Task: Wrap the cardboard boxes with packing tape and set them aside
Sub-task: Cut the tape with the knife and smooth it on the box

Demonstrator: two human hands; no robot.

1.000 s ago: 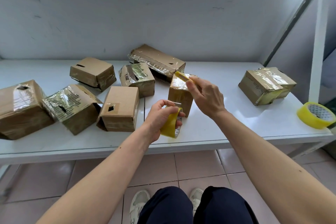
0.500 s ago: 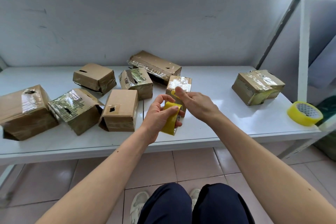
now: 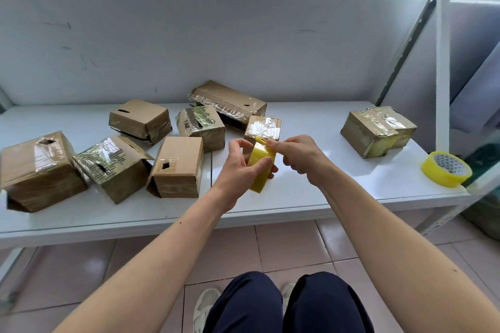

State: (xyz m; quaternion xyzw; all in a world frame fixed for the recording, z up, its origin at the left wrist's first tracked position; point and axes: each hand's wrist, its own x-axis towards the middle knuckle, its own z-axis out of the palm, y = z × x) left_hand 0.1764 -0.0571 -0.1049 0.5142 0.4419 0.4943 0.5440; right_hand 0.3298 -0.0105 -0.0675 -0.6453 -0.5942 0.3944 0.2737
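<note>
Six cardboard boxes crowd the middle and left of the frame: a large box (image 3: 38, 170) at the far left, a foil-taped box (image 3: 113, 167) beside it, a plain box (image 3: 177, 166) just left of the hands, and behind them a tan box (image 3: 140, 120), a printed box (image 3: 201, 127) and a long box (image 3: 230, 101). A taped box (image 3: 378, 130) sits well apart at the right, and a spare tape roll (image 3: 446, 169) lies at the far right edge.

The hands partly hide the small box (image 3: 263, 127) at the centre. The left hand (image 3: 240, 167) curls round a yellow tape roll (image 3: 261, 167); the right hand (image 3: 300, 157) pinches the tape end at the roll's top, just in front of that box.

Everything rests on a white shelf (image 3: 297, 197) against a scuffed white wall, with a metal upright at the right and pinkish floor tiles below.

Half a second ago the right hand rested on the small box; it has since drawn back to the roll, which the left hand still grips, now raised slightly.
</note>
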